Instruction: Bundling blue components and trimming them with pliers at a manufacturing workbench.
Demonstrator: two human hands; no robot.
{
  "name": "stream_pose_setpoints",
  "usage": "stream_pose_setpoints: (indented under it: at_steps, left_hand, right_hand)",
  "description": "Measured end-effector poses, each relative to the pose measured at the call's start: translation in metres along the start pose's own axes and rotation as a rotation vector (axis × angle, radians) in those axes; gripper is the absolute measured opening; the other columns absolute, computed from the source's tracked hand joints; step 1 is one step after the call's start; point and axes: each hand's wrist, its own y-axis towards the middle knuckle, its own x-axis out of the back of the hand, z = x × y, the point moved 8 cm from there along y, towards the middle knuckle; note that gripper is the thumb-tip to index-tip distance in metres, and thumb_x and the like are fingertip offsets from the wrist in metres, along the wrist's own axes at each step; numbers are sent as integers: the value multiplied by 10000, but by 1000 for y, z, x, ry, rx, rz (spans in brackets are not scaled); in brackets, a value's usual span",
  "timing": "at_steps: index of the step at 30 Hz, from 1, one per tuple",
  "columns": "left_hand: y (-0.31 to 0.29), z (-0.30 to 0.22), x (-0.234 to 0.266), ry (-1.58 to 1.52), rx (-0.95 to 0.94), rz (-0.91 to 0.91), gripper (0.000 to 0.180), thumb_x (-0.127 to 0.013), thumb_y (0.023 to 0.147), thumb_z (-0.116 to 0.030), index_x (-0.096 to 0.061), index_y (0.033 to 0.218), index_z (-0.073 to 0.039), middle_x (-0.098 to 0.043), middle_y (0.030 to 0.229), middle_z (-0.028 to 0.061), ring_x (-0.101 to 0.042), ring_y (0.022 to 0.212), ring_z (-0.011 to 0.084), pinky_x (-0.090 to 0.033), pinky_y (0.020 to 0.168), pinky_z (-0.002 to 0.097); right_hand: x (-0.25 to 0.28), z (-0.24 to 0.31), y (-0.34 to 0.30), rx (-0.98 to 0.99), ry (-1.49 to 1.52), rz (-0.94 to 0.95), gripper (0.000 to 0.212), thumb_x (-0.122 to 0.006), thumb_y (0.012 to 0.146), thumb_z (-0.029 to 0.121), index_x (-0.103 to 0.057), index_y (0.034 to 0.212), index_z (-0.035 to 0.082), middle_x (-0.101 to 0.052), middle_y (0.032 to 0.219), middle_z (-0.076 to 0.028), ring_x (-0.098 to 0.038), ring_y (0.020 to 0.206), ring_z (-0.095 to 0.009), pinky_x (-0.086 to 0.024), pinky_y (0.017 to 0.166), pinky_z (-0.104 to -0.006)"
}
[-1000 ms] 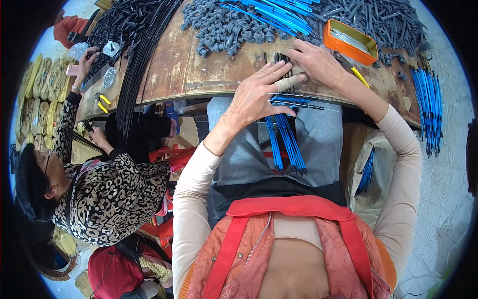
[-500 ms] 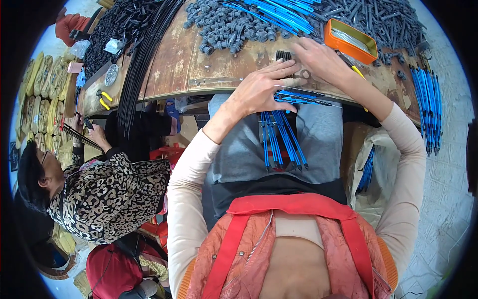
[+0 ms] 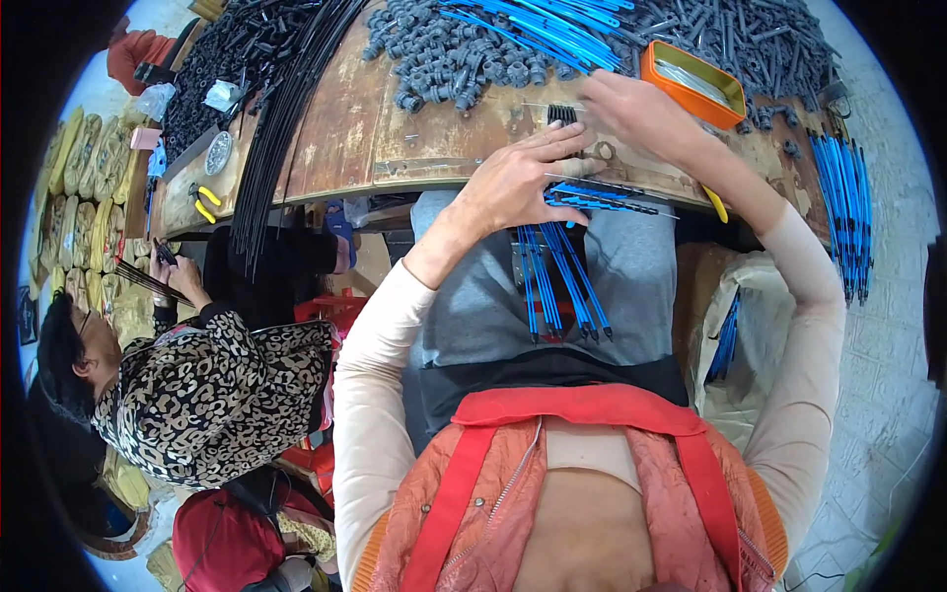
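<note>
My left hand (image 3: 508, 183) reaches over the table's front edge, fingers stretched across a black slotted piece (image 3: 561, 113). In the crook of its thumb lie thin blue rods with black ends (image 3: 602, 194), pointing right. More blue rods (image 3: 552, 281) hang below that hand, over my lap. My right hand (image 3: 636, 113) is just to the right, its fingertips drawn together and blurred. A thin metal pin (image 3: 541, 105) sticks out leftward from those fingertips, above the slotted piece. Part of the slotted piece is hidden by my left fingers.
Heaps of grey plastic fittings (image 3: 464, 59) cover the table's far side, with blue rods (image 3: 552, 30) on top. An orange box (image 3: 692, 84) holds thin metal pieces. Long black rods (image 3: 281, 128) overhang the edge. A co-worker (image 3: 207, 385) sits at left; yellow-handled pliers (image 3: 205, 199) lie nearby.
The thin pin now shows at my right fingertips, and that hand has shifted slightly. My left hand stays nearly in place. The co-worker's hands have moved a little.
</note>
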Motion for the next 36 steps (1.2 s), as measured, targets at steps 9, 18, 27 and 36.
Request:
stream_pose_setpoints:
  at_steps: [9,18,27,36]
  left_hand:
    - [-7,-3,1,-30,-19,4,619,-826,675,-368,-642,1203,-103,-564,1330,92,-466,1302,287,-399,1083,388]
    - [15,-50,32,-266,53,-88,511,-864,685,-296,-676,1090,-46,-676,1083,97,-645,958,214,-503,871,318]
    - [-30,-37,-58,-664,367,213,334,-790,799,-186,-650,1067,-44,-685,962,12,-638,907,124,-531,821,299]
    - [-61,-22,-51,-769,351,310,623,-769,790,-82,-481,1329,41,-610,1191,64,-518,1175,166,-454,978,354]
  right_hand:
    - [-33,84,-47,-32,835,-211,553,-814,740,180,-614,1245,75,-634,1228,-70,-605,1107,-169,-488,913,-331]
    - [94,116,-46,-93,599,-403,277,-746,818,130,-700,1071,28,-718,979,-41,-669,905,-106,-520,823,-275]
    - [29,109,-70,-198,1024,-333,258,-711,853,117,-674,1093,29,-719,1019,-63,-675,977,-149,-521,880,-286]
    - [-6,104,-90,-493,1269,-369,259,-722,839,95,-677,1069,-16,-715,944,-58,-669,889,-121,-527,815,-275]
